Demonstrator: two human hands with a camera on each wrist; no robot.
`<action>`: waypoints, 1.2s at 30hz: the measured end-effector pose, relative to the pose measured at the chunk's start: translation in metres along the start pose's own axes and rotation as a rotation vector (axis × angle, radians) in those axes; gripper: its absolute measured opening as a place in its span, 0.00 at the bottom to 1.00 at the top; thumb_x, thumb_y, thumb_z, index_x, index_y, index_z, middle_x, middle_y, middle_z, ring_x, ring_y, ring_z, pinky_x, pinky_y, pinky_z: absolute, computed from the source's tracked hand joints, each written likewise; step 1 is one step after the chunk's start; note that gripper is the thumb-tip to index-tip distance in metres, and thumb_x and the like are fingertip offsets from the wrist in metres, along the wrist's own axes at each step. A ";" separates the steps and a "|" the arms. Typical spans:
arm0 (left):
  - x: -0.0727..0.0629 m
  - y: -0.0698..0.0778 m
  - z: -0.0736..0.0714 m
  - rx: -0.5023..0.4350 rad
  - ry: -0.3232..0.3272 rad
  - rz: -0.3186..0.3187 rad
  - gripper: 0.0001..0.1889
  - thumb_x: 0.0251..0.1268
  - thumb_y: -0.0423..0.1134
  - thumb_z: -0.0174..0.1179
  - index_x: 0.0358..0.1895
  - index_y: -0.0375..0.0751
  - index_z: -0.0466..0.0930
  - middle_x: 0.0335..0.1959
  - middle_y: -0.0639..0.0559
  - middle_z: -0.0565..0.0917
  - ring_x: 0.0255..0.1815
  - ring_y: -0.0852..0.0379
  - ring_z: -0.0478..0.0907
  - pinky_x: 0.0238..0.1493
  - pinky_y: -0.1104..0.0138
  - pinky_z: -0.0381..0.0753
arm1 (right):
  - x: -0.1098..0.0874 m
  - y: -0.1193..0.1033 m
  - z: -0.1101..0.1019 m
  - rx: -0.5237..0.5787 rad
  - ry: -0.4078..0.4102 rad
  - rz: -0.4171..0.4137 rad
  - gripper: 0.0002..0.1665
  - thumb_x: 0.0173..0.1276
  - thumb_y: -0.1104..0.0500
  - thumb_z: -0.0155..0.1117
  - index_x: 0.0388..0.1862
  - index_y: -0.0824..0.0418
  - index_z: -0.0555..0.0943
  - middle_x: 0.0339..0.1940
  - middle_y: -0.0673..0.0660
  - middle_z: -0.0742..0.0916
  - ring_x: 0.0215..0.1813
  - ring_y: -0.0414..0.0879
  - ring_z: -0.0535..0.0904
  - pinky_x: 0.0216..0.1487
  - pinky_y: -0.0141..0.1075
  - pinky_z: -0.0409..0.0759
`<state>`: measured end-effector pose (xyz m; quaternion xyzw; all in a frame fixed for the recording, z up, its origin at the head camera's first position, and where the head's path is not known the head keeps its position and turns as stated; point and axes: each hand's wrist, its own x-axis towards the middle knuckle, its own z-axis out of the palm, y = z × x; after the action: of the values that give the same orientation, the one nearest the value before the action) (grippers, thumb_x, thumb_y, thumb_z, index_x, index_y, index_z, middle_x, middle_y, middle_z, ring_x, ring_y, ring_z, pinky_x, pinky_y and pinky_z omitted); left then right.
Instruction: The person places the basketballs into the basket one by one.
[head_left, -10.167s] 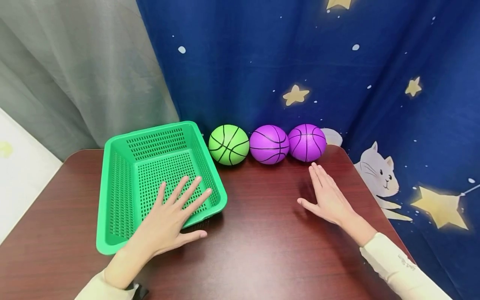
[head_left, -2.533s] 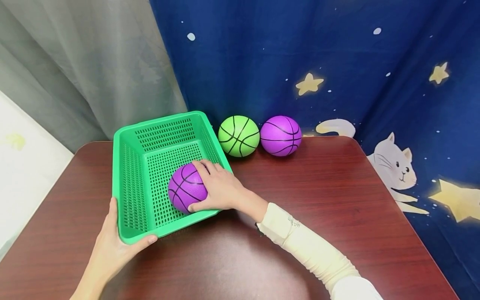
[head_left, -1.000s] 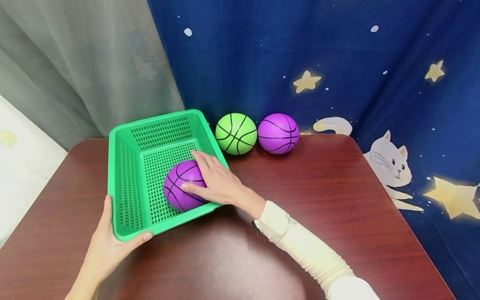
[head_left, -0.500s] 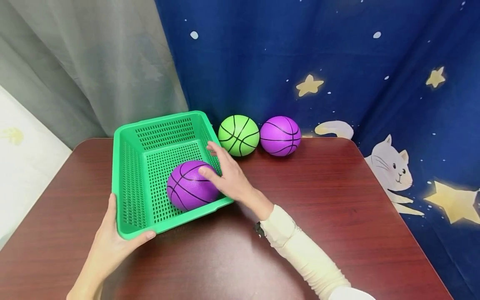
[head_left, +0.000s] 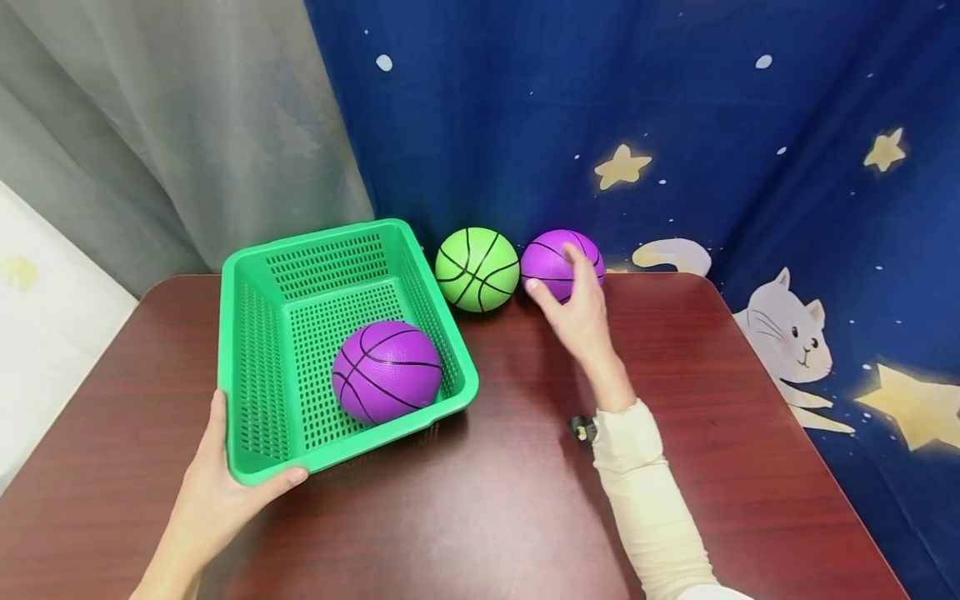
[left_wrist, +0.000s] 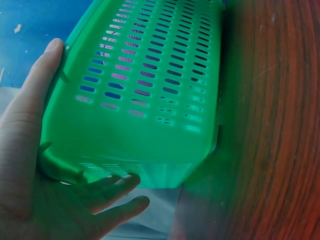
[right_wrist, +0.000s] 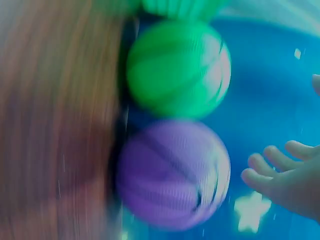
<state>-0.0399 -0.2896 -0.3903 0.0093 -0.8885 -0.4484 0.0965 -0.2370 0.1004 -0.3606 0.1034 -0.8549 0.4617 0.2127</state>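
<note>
Currently I'm watching a wooden table [head_left: 517,483] bearing a perforated green basket [head_left: 352,449], one purple basketball [head_left: 386,372] lying inside, a green basketball [head_left: 477,271] and second purple basketball [head_left: 552,265] sitting rightward. The left hand [head_left: 216,502] is gripping the basket's corner; the right hand [head_left: 582,321], fingers parted and empty, is hovering near the latter.

A grey curtain [head_left: 187,125] and, right of it, a dark blue curtain [head_left: 487,125] printed with white dots [head_left: 384,62], yellow stars [head_left: 622,167] and a pale grey cat [head_left: 783,329] hang behind the reddish-brown wood-grain tabletop [head_left: 510,500], with a white surface [head_left: 52,308] at the far left.
</note>
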 end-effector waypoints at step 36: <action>-0.004 0.000 0.001 0.014 -0.002 -0.026 0.65 0.40 0.37 0.76 0.74 0.63 0.32 0.72 0.58 0.54 0.67 0.67 0.52 0.50 0.82 0.53 | 0.041 0.091 0.009 -0.280 -0.015 0.190 0.71 0.42 0.33 0.72 0.74 0.62 0.44 0.72 0.60 0.55 0.71 0.54 0.50 0.66 0.49 0.56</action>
<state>-0.0362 -0.2886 -0.3913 0.0212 -0.8917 -0.4432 0.0894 -0.3101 0.1441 -0.4136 -0.0050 -0.9185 0.3551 0.1739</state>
